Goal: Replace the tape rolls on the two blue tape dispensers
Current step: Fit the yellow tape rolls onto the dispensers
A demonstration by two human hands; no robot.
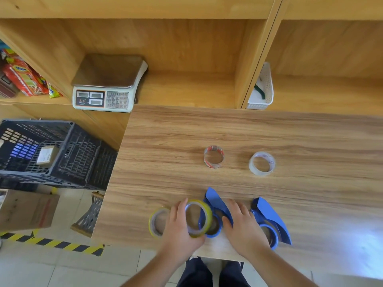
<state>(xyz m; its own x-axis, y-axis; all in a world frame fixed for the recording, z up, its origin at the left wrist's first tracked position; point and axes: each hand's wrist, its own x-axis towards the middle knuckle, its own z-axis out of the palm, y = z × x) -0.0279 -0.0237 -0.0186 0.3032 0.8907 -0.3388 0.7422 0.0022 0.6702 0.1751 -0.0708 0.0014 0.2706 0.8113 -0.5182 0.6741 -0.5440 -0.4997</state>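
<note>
Two blue tape dispensers stand near the front edge of the wooden table [248, 131]. My right hand [242, 228] grips the left dispenser [216, 201]; the right dispenser [271, 218] stands free just beside that hand. My left hand [179, 226] holds a yellow tape roll [207, 216] tilted up against the left dispenser's wheel. A second yellow roll [154, 222] lies flat on the table, left of my left hand. Farther back lie two nearly empty clear rolls: one with red print [213, 156] and a plain one [262, 163].
A weighing scale [107, 88] sits on the shelf at the back left. A white basket [262, 90] leans in the shelf at the back right. A black crate [51, 152] and a cardboard box [27, 210] stand on the floor left of the table.
</note>
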